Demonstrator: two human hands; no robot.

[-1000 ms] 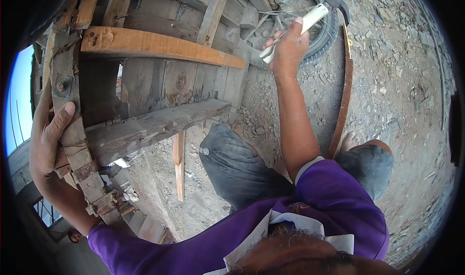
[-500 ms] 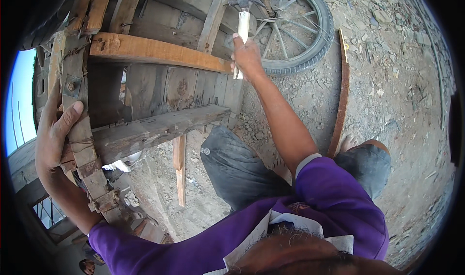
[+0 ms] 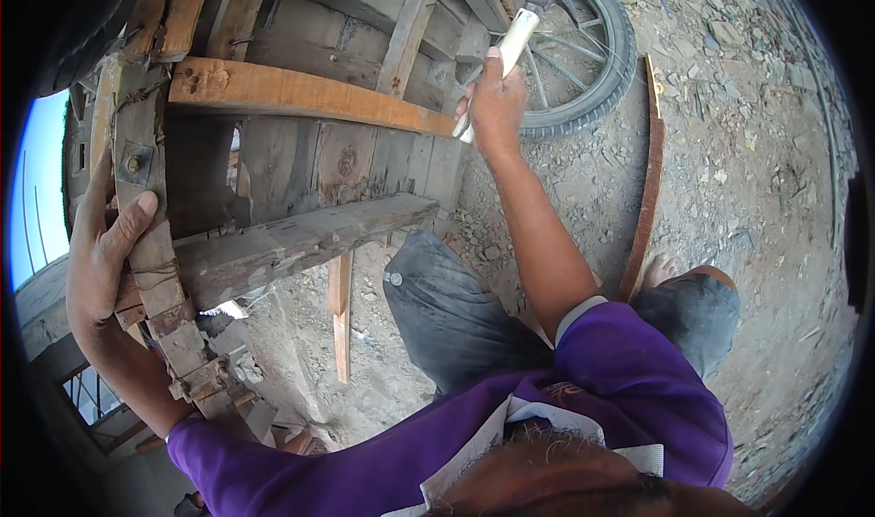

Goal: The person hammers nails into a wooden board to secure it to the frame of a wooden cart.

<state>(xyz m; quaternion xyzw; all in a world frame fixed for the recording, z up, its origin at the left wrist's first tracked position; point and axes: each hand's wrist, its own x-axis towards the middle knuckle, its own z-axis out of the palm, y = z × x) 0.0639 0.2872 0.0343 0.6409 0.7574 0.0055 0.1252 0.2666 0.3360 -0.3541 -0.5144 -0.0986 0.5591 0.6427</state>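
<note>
A claw hammer (image 3: 519, 36) with a pale handle and dark metal head is gripped in my right hand (image 3: 497, 107), its head raised away from me. Just left of that hand, the far end of an orange-brown wooden beam (image 3: 301, 91) reaches toward the handle's lower end. On the left, my left hand (image 3: 109, 244) wraps round a weathered upright timber (image 3: 157, 253), thumb on its near face below a bolt with a square plate (image 3: 136, 163). The fingers behind the timber are mostly hidden. Both pieces belong to an old wooden frame with grey planks (image 3: 346, 162).
A spoked wheel with a rubber tyre (image 3: 583, 116) stands beyond my right hand. A long thin wooden strip (image 3: 643, 207) lies on the rubble-strewn ground (image 3: 729, 271) to the right. A lower grey beam (image 3: 301, 244) crosses before my knees, with a short wood piece (image 3: 341, 317) below it.
My right hand has moved right with the hammer, and the hammer head has tilted further to the right. My left hand keeps its place on the timber.
</note>
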